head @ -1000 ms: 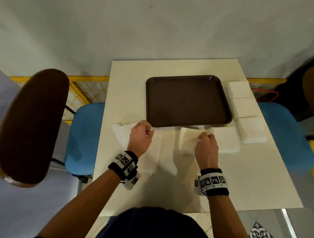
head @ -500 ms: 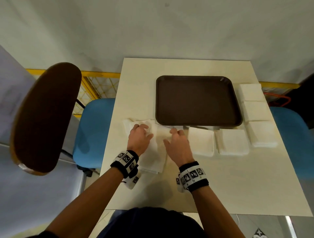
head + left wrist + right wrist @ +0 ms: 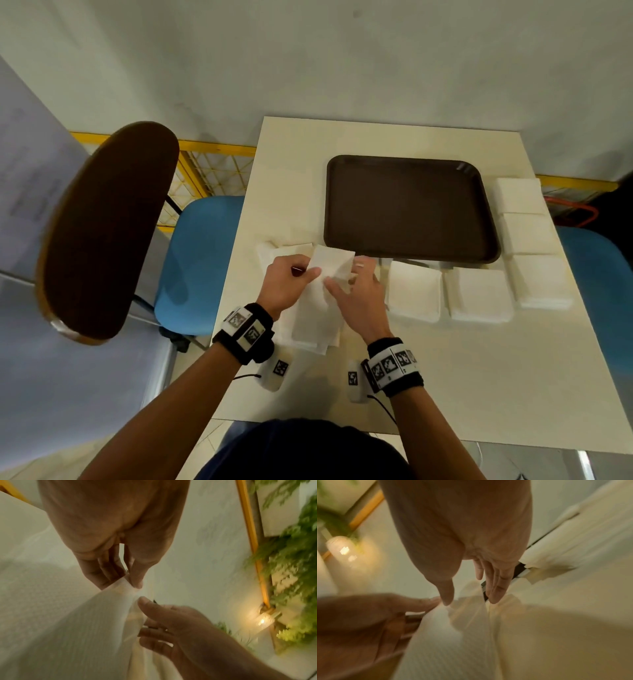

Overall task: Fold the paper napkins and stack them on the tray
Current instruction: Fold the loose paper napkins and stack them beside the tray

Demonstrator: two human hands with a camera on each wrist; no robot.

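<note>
Napkins are the business on this pale table (image 3: 445, 377): one thin white napkin (image 3: 320, 301) is lifted off a loose heap of unfolded napkins (image 3: 274, 251) at the near left, just in front of the brown tray's (image 3: 407, 205) near-left corner. The left hand (image 3: 287, 281) pinches the lifted napkin's upper edge between thumb and fingers, as the left wrist view shows plainly. The right hand (image 3: 359, 291) sits against the same sheet with its fingers fairly straight and its thumb tip at the paper; both wrist views are blurred, so it may be a light pinch, and I cannot tell. Two folded napkin stacks (image 3: 479, 294) lie in a row along the tray's near edge, and three more stacks (image 3: 527, 233) run along its right side. A blue chair (image 3: 202, 263) stands left of the table.
</note>
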